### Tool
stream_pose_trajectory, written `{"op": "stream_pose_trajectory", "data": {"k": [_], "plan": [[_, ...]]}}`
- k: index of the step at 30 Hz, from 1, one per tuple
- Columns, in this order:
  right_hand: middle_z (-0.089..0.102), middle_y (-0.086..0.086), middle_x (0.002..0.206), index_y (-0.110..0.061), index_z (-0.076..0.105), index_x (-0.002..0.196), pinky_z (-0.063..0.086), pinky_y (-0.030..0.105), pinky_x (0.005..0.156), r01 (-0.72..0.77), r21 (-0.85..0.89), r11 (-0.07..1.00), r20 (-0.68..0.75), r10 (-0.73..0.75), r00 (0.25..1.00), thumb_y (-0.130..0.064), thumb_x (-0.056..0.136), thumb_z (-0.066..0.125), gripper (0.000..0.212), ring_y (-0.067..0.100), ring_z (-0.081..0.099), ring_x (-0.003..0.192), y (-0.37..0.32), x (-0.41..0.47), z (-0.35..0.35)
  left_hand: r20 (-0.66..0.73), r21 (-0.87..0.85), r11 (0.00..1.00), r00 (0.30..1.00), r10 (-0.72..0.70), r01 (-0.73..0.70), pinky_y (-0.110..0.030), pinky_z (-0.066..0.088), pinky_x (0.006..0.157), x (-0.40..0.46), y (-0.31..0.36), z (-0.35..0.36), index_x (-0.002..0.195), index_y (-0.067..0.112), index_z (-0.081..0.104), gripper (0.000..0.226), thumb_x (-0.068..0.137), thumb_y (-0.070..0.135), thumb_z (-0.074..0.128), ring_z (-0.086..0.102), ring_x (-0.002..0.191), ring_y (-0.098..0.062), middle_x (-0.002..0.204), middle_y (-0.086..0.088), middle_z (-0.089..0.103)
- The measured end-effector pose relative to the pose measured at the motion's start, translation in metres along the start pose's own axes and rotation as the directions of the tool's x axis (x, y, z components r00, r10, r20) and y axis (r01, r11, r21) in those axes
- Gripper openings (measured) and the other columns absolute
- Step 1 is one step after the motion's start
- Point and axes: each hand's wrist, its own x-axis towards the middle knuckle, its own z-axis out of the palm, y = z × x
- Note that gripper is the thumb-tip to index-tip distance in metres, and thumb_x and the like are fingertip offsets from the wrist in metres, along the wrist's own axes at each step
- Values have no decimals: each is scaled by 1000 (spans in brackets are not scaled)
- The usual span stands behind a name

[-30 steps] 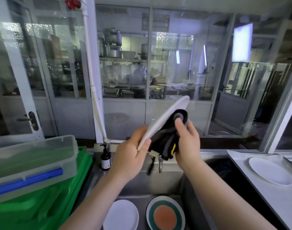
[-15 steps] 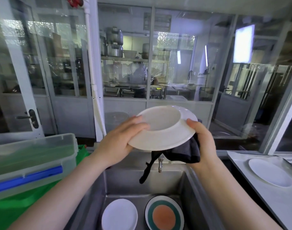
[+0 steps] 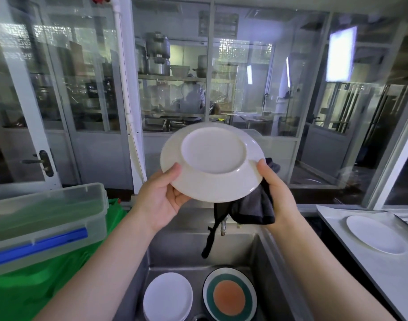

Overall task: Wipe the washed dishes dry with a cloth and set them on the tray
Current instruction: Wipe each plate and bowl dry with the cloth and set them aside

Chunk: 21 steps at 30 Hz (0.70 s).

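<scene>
Clear lidded box (image 3: 45,218) with a blue clip on a green crate (image 3: 36,288), glass partition (image 3: 251,89), door handle (image 3: 39,162)

Even, fairly bright daylight — no hard shadows. Glass partitions (image 3: 242,89) carried heavy reflections & glare, esp. a blown-out white panel (image 3: 340,54) upper right. Fisheye bent door frames at L/R edges. Rim of held plate (image 3: 212,163) slightly motion-blurred; background behind glass was hazy, soft.
</scene>
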Motion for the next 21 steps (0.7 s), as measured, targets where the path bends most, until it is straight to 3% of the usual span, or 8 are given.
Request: {"op": "stream_pose_trajectory", "data": {"k": [3,6,8,11,14,17,21], "plan": [[70,12,110,-12,61,119,54,44,86,51,-126,991,-183,-74,980,-28,87,67,36,30,67,100,-4,2,-8,4,127,980,988,156,-155,-31,59,55,1,7,-1,110,12,62,34,77,19,60,72,81,-18,92,-2,75],[71,5,95,-16,60,108,58,35,72,226,-268,937,-238,-292,926,-13,89,66,20,22,69,84,-6,1,-13,24,258,923,957,289,-286,-35,60,57,-2,14,0,100,19,67,25,76,21,61,71,82,-18,92,1,75],[68,-1,92,-20,58,103,57,28,70,369,-389,844,-141,-450,882,-8,89,64,19,14,68,81,-5,2,-5,39,290,901,944,327,-324,-32,58,57,-6,17,4,100,20,67,26,73,23,69,71,83,-17,93,3,75],[62,-5,98,-29,52,101,49,21,76,536,-675,507,90,-665,741,-6,89,62,28,4,61,87,0,5,8,81,318,875,930,358,-365,-31,58,62,-10,11,10,93,26,73,20,74,23,68,70,87,-18,94,4,75],[56,-11,111,-40,48,101,42,21,91,676,-688,264,284,-760,585,-1,88,59,42,3,55,106,16,-1,19,54,268,875,913,405,-404,-35,59,67,-13,0,22,97,24,71,17,81,18,68,71,90,-18,96,4,75],[50,2,127,-30,52,111,38,31,102,755,-655,-29,514,-749,418,-1,83,59,41,20,49,122,40,-5,22,-16,179,885,898,440,-431,-36,59,68,-11,-10,35,104,13,63,24,81,17,60,71,90,-21,96,-1,75],[49,16,130,-11,62,117,42,40,101,747,-635,-197,649,-660,378,6,70,64,50,31,49,120,57,-11,28,-88,182,878,882,463,-443,-25,55,55,-8,-17,39,97,16,65,20,95,5,49,71,74,-15,86,-1,75]]}}
